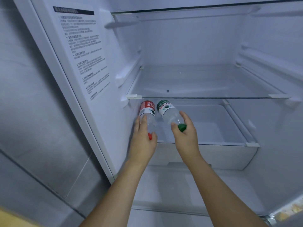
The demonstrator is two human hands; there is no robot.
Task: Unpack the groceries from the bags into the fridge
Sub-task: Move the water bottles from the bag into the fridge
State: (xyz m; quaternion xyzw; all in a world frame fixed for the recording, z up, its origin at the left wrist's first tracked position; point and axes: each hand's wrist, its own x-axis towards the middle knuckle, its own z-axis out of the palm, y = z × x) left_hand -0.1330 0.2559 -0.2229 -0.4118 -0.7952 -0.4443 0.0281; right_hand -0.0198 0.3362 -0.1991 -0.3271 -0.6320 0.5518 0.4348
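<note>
Both of my hands reach into the open fridge, under the glass shelf (205,97). My left hand (144,141) grips a clear water bottle with a red label and red cap (147,110), lying with its base toward the back, close to the fridge's left wall. Beside it, my right hand (185,136) holds a second clear bottle with a green label and green cap (167,110), also pointing inward. Both bottles are over the left part of the white drawer (213,126). I cannot tell whether they rest on its floor.
The fridge's left inner wall carries a printed instruction sheet (83,53). A higher glass shelf (196,9) runs across the top. Shelf rails line the right wall (265,63). Grey tiled wall (32,112) stands left of the fridge. Another shelf edge (180,210) lies below my forearms.
</note>
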